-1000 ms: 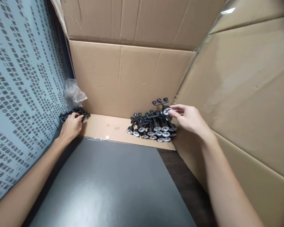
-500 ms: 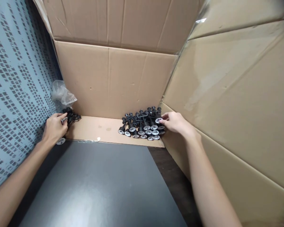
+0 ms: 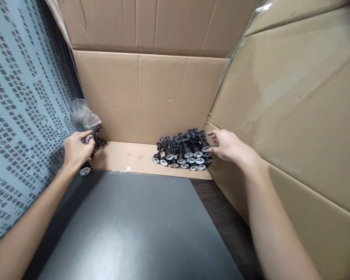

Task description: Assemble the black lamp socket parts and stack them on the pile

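Observation:
My left hand point(image 3: 78, 149) pinches a black stemmed part with a round white end point(image 3: 90, 138), raised a little at the left by the printed blue wall. Under that hand lie more of the same black parts point(image 3: 99, 144), and one with its white end point(image 3: 85, 170) faces me. My right hand point(image 3: 226, 144) is at the right end of a stacked pile of black stemmed parts point(image 3: 181, 153). Its thumb and fingers are apart beside the top right part point(image 3: 205, 148), with the thumb tip at that part's white end.
A crumpled clear plastic bag point(image 3: 85, 113) sits in the left back corner. Cardboard walls rise behind point(image 3: 157, 93) and at the right point(image 3: 280, 109). A dark grey board point(image 3: 134, 225) covers the front, with a cardboard strip point(image 3: 122, 155) behind it and dark wood point(image 3: 221, 210) at its right.
My left hand has lifted a black part from the left heap. My right hand's fingers have parted from the part at the pile's top right. The view has shifted slightly.

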The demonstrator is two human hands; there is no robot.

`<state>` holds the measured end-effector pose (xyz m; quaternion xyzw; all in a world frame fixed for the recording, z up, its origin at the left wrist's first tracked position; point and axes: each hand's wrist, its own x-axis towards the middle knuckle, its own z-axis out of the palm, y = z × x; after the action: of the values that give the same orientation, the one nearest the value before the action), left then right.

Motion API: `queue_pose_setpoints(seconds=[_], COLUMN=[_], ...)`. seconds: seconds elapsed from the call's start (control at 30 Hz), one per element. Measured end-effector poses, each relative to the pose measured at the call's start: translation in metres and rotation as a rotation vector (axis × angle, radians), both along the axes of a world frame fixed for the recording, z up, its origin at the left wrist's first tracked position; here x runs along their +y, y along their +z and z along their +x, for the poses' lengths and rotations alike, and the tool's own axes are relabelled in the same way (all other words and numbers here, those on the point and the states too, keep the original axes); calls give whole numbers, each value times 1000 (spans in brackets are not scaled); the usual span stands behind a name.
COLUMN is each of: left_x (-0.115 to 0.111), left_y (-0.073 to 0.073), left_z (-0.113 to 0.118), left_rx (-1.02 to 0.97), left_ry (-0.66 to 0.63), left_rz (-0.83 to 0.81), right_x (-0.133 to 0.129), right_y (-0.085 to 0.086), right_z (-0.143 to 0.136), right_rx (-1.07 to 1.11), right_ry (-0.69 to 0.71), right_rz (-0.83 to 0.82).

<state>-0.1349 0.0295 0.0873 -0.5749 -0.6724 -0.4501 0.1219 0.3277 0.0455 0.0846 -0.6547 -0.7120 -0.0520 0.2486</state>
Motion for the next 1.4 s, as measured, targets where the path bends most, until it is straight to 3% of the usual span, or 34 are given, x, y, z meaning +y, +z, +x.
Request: queue_pose_setpoints(seconds=[0.13, 0.23, 0.33, 0.43, 0.5, 0.6, 0.7, 0.83, 0.93, 1.17, 1.4], left_x=[-2, 0, 2, 0, -5, -14, -23, -31, -33, -39, -41], left_y=[8, 8, -4, -29, -48, -71, -83, -91, -94, -94, -91], left_z=[8, 17, 36, 61, 77, 94, 103, 109, 112, 117, 116], left_rx=[-182, -506, -788, -878, -771, -528, -366, -227, -185, -281, -240], left_ry=[-20, -200, -397, -460, -424, -388, -404, -483, -527, -624, -602], left_rz=[-37, -68, -49, -52, -40, -12, 19, 22, 6, -30, 32], right_x=[-21, -35, -49, -60, -61, -54, -42, -34, -34, -32, -25], right_y=[21, 32, 31, 14, -5, -37, -66, -91, -101, -109, -116], right_z=[-21, -58, -108, -152, -173, -192, -204, -218, -223, -222, -222], right_rx=[-45, -52, -17, -32, -53, 113, 508, 1068, 1253, 1355, 1514], right_ry=[56, 193, 365, 489, 512, 594, 644, 663, 692, 639, 556], right_rz=[11, 3, -131, -271, -291, -257, -218, -337, -328, -233, -306])
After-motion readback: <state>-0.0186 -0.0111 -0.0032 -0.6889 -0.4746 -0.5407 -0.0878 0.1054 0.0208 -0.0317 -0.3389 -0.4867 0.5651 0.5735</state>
